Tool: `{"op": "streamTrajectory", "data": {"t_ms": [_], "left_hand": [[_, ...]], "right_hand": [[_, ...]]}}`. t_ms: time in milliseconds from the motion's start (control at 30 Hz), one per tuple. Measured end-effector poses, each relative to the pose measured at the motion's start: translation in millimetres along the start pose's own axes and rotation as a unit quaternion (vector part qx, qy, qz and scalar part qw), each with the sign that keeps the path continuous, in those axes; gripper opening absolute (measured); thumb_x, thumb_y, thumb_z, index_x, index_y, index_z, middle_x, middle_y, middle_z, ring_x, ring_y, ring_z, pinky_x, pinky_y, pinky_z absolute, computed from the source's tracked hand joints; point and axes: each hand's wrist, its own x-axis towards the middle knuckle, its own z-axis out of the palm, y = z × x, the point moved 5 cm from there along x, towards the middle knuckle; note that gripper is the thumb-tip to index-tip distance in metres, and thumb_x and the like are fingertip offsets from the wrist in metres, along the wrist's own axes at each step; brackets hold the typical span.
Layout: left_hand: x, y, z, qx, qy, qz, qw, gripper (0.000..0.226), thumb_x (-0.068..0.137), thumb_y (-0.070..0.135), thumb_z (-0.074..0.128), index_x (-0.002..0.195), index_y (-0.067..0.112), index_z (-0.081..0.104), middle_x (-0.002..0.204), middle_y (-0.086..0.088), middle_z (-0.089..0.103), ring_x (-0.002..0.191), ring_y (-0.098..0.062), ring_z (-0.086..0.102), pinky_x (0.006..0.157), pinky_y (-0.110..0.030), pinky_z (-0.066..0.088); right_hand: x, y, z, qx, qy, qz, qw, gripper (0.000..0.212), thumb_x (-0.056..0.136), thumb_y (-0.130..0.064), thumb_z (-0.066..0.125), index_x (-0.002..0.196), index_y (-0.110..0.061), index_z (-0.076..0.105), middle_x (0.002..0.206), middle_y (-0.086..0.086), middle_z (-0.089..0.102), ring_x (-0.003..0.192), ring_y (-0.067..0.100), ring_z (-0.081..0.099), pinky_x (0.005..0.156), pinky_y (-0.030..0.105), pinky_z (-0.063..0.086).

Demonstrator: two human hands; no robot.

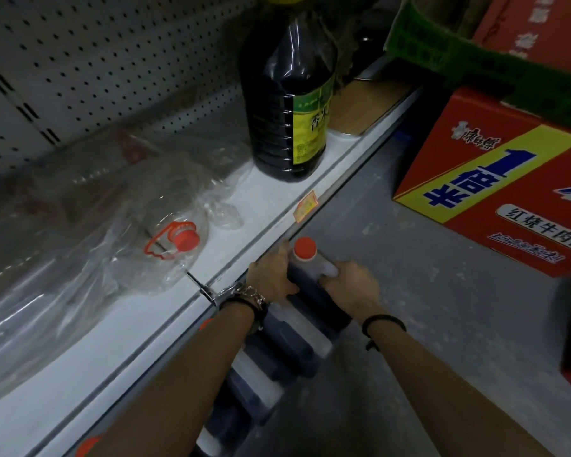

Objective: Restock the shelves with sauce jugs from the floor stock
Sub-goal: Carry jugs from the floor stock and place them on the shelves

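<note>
Below the shelf front, nearest: a row of dark sauce jugs [271,361] with pale labels runs along the floor [409,308] close against the shelf [122,344], partly hidden under both forearms.
Wrists: bracelets [244,295] on the left and a black band [383,324] on the right, both over the row and just off the shelf front.
Held jug: a dark sauce jug [310,272] with a red cap [305,249] is at the far end of the row, just in front of the shelf front. Whether it rests on the floor or is lifted cannot be told.
Hands: the left hand [271,275] wraps the jug's shelf side and the right hand [353,285] grips its opposite shoulder. The jug sits clamped between them with the cap poking up.
On the shelf, level with the hands: a clear jug [165,245] with a red cap and ring lies on its side inside loose plastic wrap, filling the shelf's near left part.
Shelf front, beyond the hands: a small orange price tag [305,206].
On the shelf, farther along: a large dark jug [287,103] with a green and yellow label stands upright near the front.
Across the floor from the shelf: a red and yellow carton [495,192], well apart from the hands.
Above that carton: a green carton [419,37].
Behind the shelf: grey pegboard [80,61].
</note>
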Motion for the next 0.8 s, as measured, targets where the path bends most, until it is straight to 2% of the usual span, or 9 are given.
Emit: {"op": "streamTrajectory", "data": {"t_ms": [67,167,333,400,467,533,600,700,800], "left_hand": [[4.3,-4.5,2.3,-0.043,-0.018,0.012,0.999,0.087,0.074,0.018,0.075,0.145,0.011,0.026,0.135,-0.013,0.052,0.123,-0.028,0.051,0.100,-0.038,0.041],[5.8,-7.0,5.9,-0.067,-0.020,0.025,0.997,0.087,0.068,0.026,0.075,0.142,0.010,0.033,0.133,-0.015,0.055,0.122,-0.030,0.053,0.100,-0.039,0.042],[10.1,-8.5,8.9,-0.106,-0.017,0.046,0.993,0.097,0.052,0.037,0.072,0.140,0.013,0.036,0.131,-0.013,0.056,0.121,-0.030,0.053,0.101,-0.043,0.043],[7.7,-6.0,6.4,-0.121,-0.014,0.056,0.991,0.102,0.055,0.032,0.079,0.143,0.011,0.032,0.135,-0.013,0.053,0.124,-0.028,0.051,0.105,-0.041,0.040],[1.4,0.2,-1.7,-0.134,-0.005,0.070,0.988,0.101,0.063,0.021,0.085,0.145,0.006,0.028,0.139,-0.011,0.049,0.128,-0.026,0.047,0.108,-0.026,0.033],[0.5,2.2,-10.2,-0.166,0.018,0.091,0.982,0.090,0.070,0.013,0.083,0.143,0.003,0.031,0.138,-0.012,0.049,0.128,-0.025,0.047,0.098,-0.013,0.029],[-2.5,5.4,-21.4,-0.190,0.033,0.104,0.976,0.091,0.070,0.019,0.084,0.143,0.006,0.031,0.139,-0.011,0.050,0.127,-0.025,0.048,0.100,-0.017,0.032],[-3.1,-1.3,-28.0,-0.278,0.002,0.077,0.957,0.095,0.065,0.030,0.087,0.141,0.022,0.031,0.138,0.001,0.051,0.128,-0.020,0.049,0.106,-0.040,0.041],[-11.7,3.0,-35.5,-0.385,-0.030,0.062,0.920,0.086,0.072,-0.001,0.078,0.138,0.020,0.027,0.132,0.010,0.044,0.129,-0.012,0.042,0.105,-0.034,0.042]], "right_hand": [[1.0,2.2,-0.8,0.002,0.007,0.003,1.000,0.031,0.085,-0.028,0.055,0.057,-0.018,0.044,0.069,0.002,0.057,0.069,0.022,0.056,0.060,0.025,0.040],[1.2,3.2,-3.4,0.000,0.018,-0.001,1.000,0.022,0.083,-0.030,0.056,0.072,-0.011,0.060,0.073,0.003,0.061,0.070,0.022,0.058,0.060,0.026,0.041],[-1.2,-4.6,-23.6,-0.038,0.029,-0.018,0.999,0.023,0.081,-0.033,0.059,0.083,-0.012,0.066,0.081,0.004,0.064,0.079,0.024,0.060,0.063,0.025,0.038],[-0.8,-9.1,-36.6,-0.052,0.035,-0.032,0.998,0.022,0.079,-0.035,0.061,0.083,-0.014,0.066,0.085,0.006,0.066,0.085,0.026,0.062,0.064,0.026,0.037],[-0.9,-16.7,-50.2,-0.061,0.032,-0.059,0.996,0.020,0.078,-0.035,0.061,0.077,-0.015,0.063,0.083,0.007,0.065,0.084,0.027,0.062,0.063,0.026,0.037],[-3.2,-26.9,-66.5,-0.067,0.032,-0.086,0.994,0.020,0.078,-0.035,0.061,0.073,-0.016,0.062,0.079,0.006,0.065,0.081,0.027,0.061,0.063,0.027,0.038],[-6.8,-36.8,-85.3,-0.066,0.042,-0.107,0.991,0.023,0.077,-0.035,0.062,0.074,-0.012,0.064,0.078,0.007,0.066,0.077,0.026,0.060,0.062,0.027,0.040],[-10.9,-53.3,-117.0,-0.062,0.051,-0.131,0.988,0.025,0.075,-0.033,0.066,0.070,-0.009,0.062,0.071,0.007,0.063,0.070,0.023,0.058,0.054,0.025,0.035],[-18.3,-73.6,-150.5,-0.044,0.037,-0.155,0.986,0.026,0.071,-0.029,0.068,0.059,-0.012,0.053,0.057,0.004,0.053,0.055,0.021,0.049,0.047,0.024,0.030]]}}
